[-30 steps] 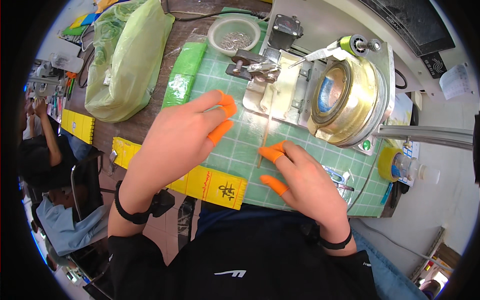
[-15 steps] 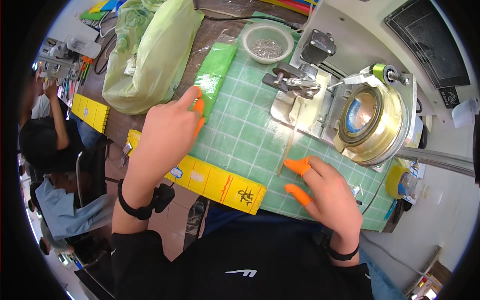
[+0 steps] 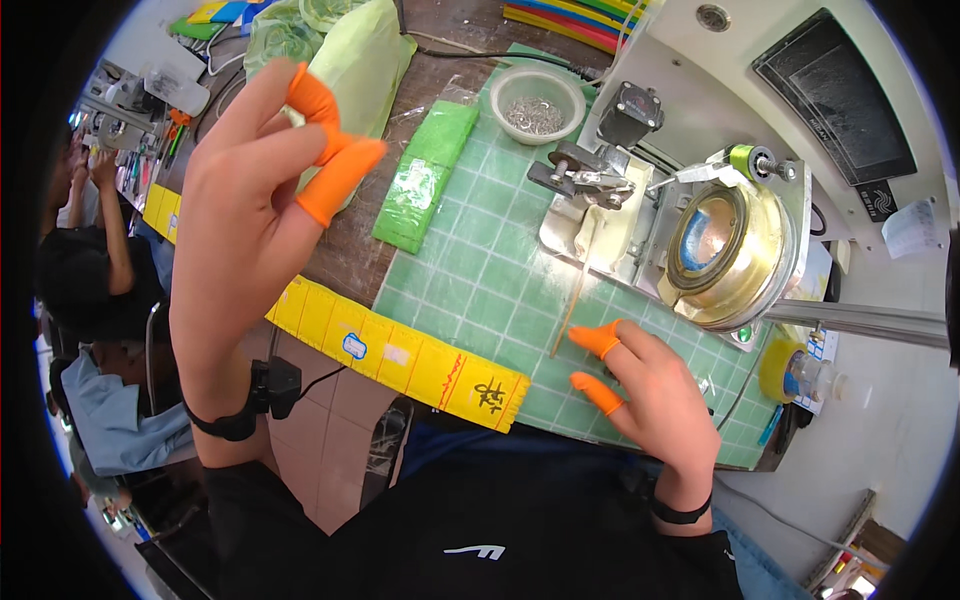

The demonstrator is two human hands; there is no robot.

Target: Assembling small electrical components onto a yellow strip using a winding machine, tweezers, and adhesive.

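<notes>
My left hand (image 3: pixel 235 200), with orange finger cots, is raised above the table's left side in front of the pale green plastic bag (image 3: pixel 370 65). Its fingers are curled in toward the thumb; anything between them is hidden. My right hand (image 3: pixel 655 410) rests low over the green gridded mat (image 3: pixel 480 240), its cotted thumb and finger apart and nothing between them. Close to that fingertip is the free end of a thin tan stick (image 3: pixel 572 310), which runs up to a metal clamp (image 3: pixel 605 180) on the machine. A green plastic-wrapped packet (image 3: pixel 425 180) lies on the mat's left edge.
A grey bowl (image 3: pixel 497 105) of small metal rings stands at the back. The machine's round brass part (image 3: pixel 745 270) is on the right. Along the near edge lies a yellow marked strip (image 3: pixel 410 360). Another person (image 3: pixel 90 230) sits at far left.
My left hand has lifted off the green packet and moved up and to the left, its fingers now curled. The right hand has stayed nearly in place; the view has shifted slightly.
</notes>
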